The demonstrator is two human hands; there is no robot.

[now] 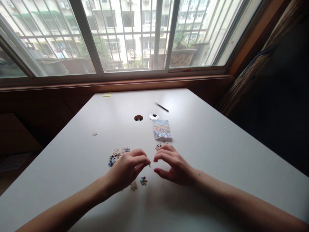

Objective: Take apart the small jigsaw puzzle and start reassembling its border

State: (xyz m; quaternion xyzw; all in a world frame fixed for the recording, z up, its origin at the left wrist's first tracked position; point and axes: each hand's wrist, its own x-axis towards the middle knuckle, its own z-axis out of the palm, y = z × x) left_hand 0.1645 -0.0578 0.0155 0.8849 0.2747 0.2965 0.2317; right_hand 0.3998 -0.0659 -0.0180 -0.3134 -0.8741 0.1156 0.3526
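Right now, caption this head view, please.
Left hand and right hand close together among jigsaw pieces on a white table.

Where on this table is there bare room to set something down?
Free: the table right of the picture card and pen; also the left part past the lone piece. Crowded: the middle, where the left hand and right hand sit among the piece pile and loose pieces.

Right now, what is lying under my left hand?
Two loose puzzle pieces show on the table just below the left hand; whatever lies beneath its palm is covered.
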